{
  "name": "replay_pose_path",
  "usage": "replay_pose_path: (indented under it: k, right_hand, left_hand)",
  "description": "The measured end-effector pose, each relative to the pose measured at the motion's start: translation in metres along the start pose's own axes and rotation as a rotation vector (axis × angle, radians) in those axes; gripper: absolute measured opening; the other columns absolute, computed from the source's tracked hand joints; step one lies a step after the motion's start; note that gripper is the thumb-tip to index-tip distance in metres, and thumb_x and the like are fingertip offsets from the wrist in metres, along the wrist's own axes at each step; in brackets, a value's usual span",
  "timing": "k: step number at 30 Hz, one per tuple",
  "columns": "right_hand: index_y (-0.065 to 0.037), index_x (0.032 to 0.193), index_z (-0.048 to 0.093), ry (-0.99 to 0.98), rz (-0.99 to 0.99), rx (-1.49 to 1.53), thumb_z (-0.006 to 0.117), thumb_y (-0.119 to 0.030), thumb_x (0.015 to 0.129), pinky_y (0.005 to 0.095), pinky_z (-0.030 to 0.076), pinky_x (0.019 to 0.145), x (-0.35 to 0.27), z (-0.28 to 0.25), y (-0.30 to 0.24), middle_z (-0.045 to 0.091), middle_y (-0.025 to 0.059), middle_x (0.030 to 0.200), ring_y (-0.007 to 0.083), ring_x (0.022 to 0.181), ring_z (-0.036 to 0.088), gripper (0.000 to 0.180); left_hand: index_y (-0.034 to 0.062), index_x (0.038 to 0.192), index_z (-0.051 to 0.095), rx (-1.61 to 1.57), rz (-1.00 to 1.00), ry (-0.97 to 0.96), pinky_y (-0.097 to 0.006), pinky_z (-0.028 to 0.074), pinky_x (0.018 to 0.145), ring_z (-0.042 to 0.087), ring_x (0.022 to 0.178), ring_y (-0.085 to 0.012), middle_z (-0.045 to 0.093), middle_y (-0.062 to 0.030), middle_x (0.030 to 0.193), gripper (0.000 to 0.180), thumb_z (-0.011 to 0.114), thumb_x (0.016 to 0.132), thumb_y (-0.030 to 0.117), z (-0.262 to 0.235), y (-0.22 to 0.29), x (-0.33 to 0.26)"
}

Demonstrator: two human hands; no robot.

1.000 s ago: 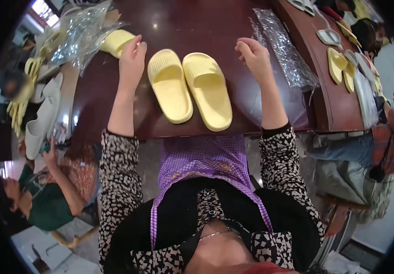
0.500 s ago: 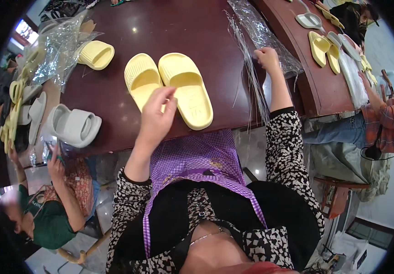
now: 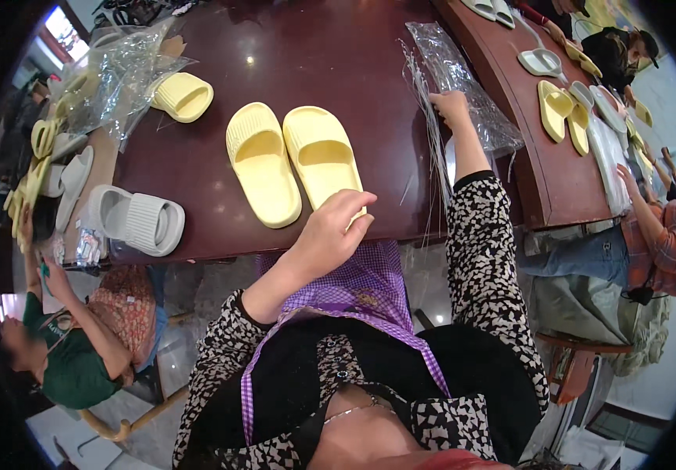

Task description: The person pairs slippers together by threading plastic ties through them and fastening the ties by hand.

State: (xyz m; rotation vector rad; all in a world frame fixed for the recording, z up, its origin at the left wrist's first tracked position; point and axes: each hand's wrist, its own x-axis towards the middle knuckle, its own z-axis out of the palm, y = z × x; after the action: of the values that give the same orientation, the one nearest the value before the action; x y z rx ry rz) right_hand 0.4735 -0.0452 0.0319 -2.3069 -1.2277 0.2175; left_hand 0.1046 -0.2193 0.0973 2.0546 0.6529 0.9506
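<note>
Two pale yellow slippers, the left slipper [image 3: 271, 196] and the right slipper [image 3: 324, 160], lie side by side on the dark red table, toes pointing away from me. My left hand [image 3: 328, 237] hovers over the right slipper's heel, partly covering it. Its thumb and forefinger are apart, with nothing visible between them. Farther right, my right hand [image 3: 452, 110] has its fingers closed at a bundle of thin silvery ties [image 3: 434, 145]. How many strands it grips is too small to tell.
A single yellow slipper [image 3: 184, 97] and a grey pair [image 3: 138, 219] lie to the left, near clear plastic bags [image 3: 122, 74]. Another plastic bag [image 3: 463, 90] is beyond my right hand. More slippers [image 3: 556, 110] line the right-hand table. Co-workers sit on both sides.
My left hand has moved right and toward me, from the left slipper to the right slipper's heel. My right hand has closed in on the silvery ties. The view has shifted slightly.
</note>
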Motion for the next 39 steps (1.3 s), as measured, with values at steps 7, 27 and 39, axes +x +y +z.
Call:
replay_pose_path:
  k: [7,27,39]
  right_hand:
    - [-0.002,0.081,0.068,-0.121,0.174,0.739,0.066,-0.017,0.074,0.0247,0.032,0.038,-0.031,-0.039,-0.029,0.057,0.0019,0.061,0.0087,0.044,0.045,0.017]
    - [0.001,0.091,0.065,-0.237,-1.052,0.407,0.063,-0.003,0.082,0.0305,0.048,0.058,-0.241,-0.111,-0.17,0.066,0.0092,0.079,0.0202,0.066,0.063,0.011]
    - [0.0,0.086,0.064,-0.249,-1.085,0.209,0.066,-0.002,0.075,0.0348,0.049,0.06,-0.261,-0.113,-0.155,0.063,0.0126,0.08,0.0278,0.07,0.062,0.011]
  left_hand:
    - [-0.0032,0.104,0.056,0.006,-0.026,0.02,-0.037,0.049,0.074,0.06,0.085,-0.0314,0.06,-0.0172,0.092,0.023,0.06,0.082,0.004,-0.005,-0.006,0.003]
    - [0.0004,0.098,0.058,0.499,0.336,0.483,-0.037,0.047,0.066,0.057,0.073,-0.0282,0.058,-0.0113,0.082,0.026,0.066,0.073,-0.002,-0.052,0.013,0.023]
    - [0.0003,0.085,0.057,0.535,0.108,0.437,-0.038,0.047,0.065,0.057,0.07,-0.0297,0.058,-0.0119,0.077,0.014,0.065,0.073,-0.003,-0.083,-0.009,-0.053]
